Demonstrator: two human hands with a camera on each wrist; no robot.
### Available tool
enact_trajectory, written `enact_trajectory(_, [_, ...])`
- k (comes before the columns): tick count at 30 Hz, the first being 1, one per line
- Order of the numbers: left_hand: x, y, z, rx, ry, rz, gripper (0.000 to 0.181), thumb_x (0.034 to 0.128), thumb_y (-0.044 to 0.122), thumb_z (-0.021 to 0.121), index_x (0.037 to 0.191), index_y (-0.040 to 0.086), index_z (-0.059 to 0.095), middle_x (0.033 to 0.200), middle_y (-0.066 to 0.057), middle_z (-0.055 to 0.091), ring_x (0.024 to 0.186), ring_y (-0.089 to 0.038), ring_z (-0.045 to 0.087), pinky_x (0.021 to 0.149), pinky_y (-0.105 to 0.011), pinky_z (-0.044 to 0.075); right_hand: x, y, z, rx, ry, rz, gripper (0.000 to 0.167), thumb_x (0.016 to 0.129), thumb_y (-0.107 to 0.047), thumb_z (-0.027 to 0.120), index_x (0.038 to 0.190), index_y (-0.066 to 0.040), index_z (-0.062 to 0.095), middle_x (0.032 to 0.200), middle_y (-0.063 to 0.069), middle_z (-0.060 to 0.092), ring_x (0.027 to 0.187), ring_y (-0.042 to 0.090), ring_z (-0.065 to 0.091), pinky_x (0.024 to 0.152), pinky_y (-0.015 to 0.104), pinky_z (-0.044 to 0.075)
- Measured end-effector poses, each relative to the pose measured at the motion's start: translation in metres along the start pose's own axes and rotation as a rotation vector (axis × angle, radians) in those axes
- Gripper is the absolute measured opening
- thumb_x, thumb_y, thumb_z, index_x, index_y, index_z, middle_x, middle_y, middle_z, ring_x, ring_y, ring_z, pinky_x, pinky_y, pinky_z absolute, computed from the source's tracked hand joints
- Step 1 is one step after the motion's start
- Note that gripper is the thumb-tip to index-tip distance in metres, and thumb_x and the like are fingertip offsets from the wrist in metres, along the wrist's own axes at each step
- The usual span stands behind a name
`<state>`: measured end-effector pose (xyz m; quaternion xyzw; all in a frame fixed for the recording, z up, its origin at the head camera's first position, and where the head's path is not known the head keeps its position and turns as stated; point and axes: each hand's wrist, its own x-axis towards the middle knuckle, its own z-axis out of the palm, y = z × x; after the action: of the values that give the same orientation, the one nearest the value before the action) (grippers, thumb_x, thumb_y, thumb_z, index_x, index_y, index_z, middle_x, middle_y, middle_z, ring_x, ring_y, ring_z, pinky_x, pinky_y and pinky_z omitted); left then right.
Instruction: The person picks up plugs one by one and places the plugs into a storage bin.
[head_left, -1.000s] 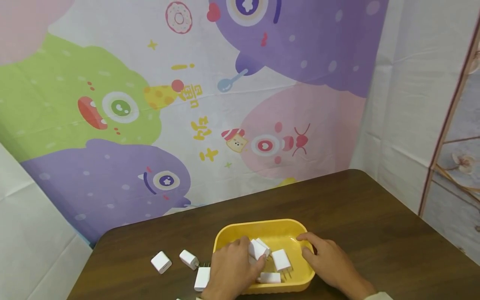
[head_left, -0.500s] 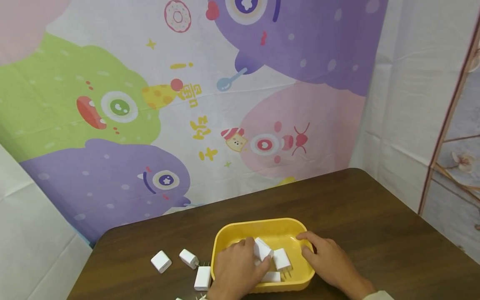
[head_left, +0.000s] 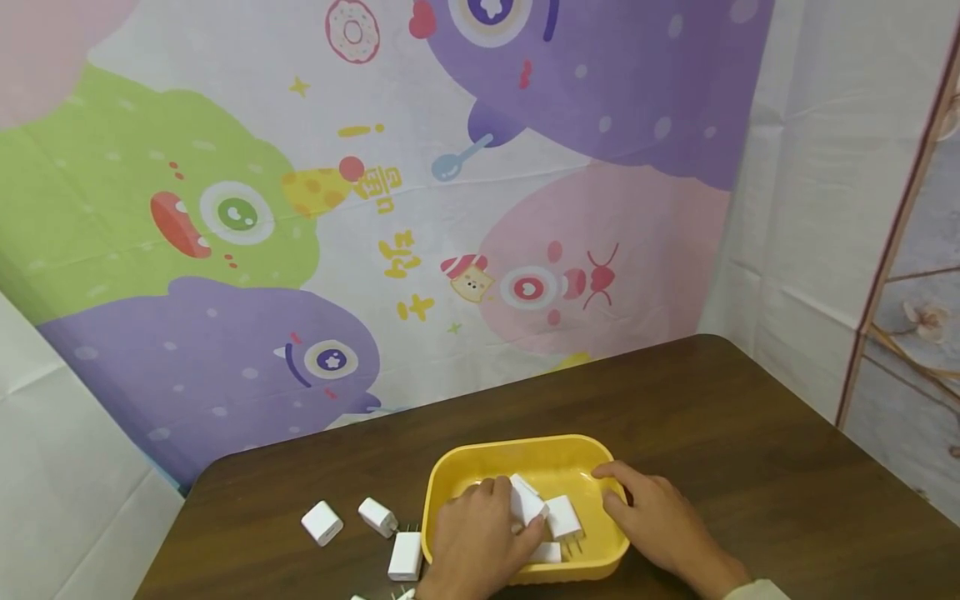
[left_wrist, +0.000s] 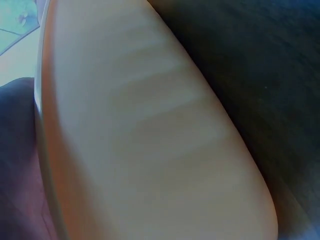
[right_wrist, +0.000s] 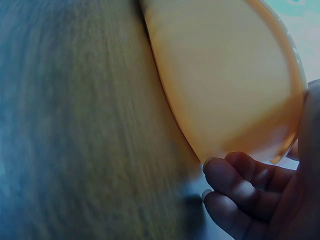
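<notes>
In the head view, a yellow plastic basket (head_left: 517,450) sits on the table. My left hand (head_left: 476,533) reaches over its left side and holds a white charger plug (head_left: 528,505) between thumb and fingers. Beside that, another white charger plug (head_left: 563,518) lies in the basket with its prongs toward me. A further charger (head_left: 551,552) lies near the front wall, partly behind my left thumb. My right hand (head_left: 663,523) grips the basket's right rim, thumb inside. The right wrist view shows curled fingers (right_wrist: 230,185) against the basket's outer wall (right_wrist: 225,75). The left wrist view shows mostly basket wall (left_wrist: 150,125).
Left of the basket, several white chargers lie on the dark wooden table (head_left: 660,400), among them a charger on its side (head_left: 322,523), a smaller one (head_left: 378,517) and one touching or close to the basket (head_left: 406,557). A cartoon-printed cloth (head_left: 420,250) hangs behind the table.
My left hand has shifted slightly right inside the basket, and the charger at its fingertips has moved right with it. The right hand has stayed on the rim.
</notes>
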<state>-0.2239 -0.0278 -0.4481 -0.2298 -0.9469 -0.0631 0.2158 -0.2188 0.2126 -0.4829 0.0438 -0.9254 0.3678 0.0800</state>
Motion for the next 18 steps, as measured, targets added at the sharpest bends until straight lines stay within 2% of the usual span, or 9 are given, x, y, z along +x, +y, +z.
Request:
enact_trajectory(6, [-0.0001, -0.0001, -0.0005, 0.014, -0.033, 0.001, 0.048, 0.0828, 0.059, 0.068, 0.082, 0.012, 0.062, 0.07, 0.002, 0.055, 0.058, -0.016, 0.055, 0.046, -0.033, 0.038, -0.0005, -0.0011, 0.0, 0.002, 0.001, 0.006, 0.023, 0.096, -0.02, 0.064, 0.118, -0.027, 0.069, 0.072, -0.01, 0.055, 0.057, 0.009, 0.044, 0.061, 0.031, 0.042])
enact_trajectory(18, [-0.0009, 0.0001, -0.0009, 0.008, -0.073, -0.005, 0.049, 0.0821, 0.06, 0.07, 0.086, 0.011, 0.063, 0.074, 0.001, 0.053, 0.061, -0.016, 0.055, 0.048, -0.033, 0.04, 0.0004, -0.002, -0.0004, 0.001, -0.011, 0.009, 0.024, 0.097, -0.021, 0.063, 0.119, -0.027, 0.068, 0.067, -0.009, 0.051, 0.055, 0.009, 0.042, 0.06, 0.031, 0.041])
